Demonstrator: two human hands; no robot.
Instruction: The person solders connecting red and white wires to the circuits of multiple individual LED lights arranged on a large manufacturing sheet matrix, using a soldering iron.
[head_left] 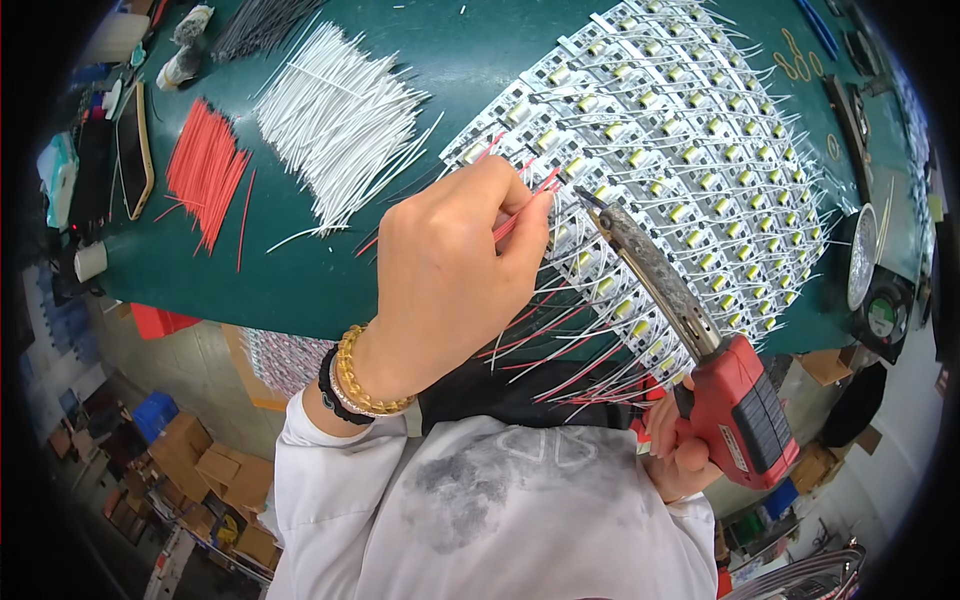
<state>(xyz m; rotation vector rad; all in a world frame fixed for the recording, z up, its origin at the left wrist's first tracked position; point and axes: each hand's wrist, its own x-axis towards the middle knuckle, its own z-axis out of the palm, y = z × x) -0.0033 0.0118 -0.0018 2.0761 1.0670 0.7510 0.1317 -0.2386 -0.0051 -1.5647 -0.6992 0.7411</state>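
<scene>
A bundle of thin red wires (508, 224) is pinched between the thumb and fingers of my left hand (450, 265), which hovers over the near left side of a large panel of small white circuit boards (640, 158). Each board carries a yellowish block, and many white wires stick out of the panel. My right hand (682, 450) grips a red soldering gun (742, 412) by its handle. Its dark tip points up and left, close to the boards just right of my left fingertips; I cannot tell whether it touches. Red and white wires (570, 360) hang off the panel's near edge.
On the green table (330, 275), a pile of white wires (345, 120) and a smaller pile of red wires (205, 170) lie at the left. Black wires (260, 25) lie behind them. A phone (135, 150) is farther left. Rubber bands (797, 60) and a solder spool (885, 315) are at the right.
</scene>
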